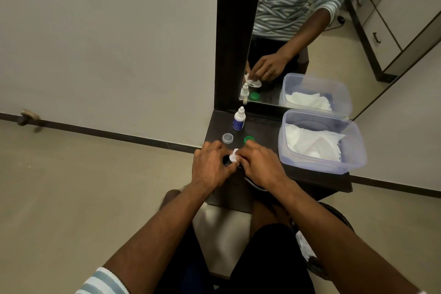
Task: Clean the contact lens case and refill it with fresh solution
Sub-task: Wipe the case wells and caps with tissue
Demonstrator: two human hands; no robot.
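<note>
Head view: both hands meet over the near part of a dark counter (262,124) set against a mirror (298,31). The left hand (210,164) is curled, its fingers closed around the contact lens case (228,161), of which only a dark well and a white rim show between the fingers. The right hand (259,164) is pinched on a small white wad of tissue (235,154), pressed against the case at the point where the two hands touch. Just beyond the hands, a clear cap (227,138) lies on the counter to the left and a green cap (249,139) to the right, the right fingertips close beside the green one. Farther back, near the mirror, a small white solution bottle (239,119) with a blue label stands upright. At the right end of the counter sits a translucent plastic tub (353,157) holding crumpled white tissues (310,143). The mirror reflects the tub, bottle, green cap and hands.
</note>
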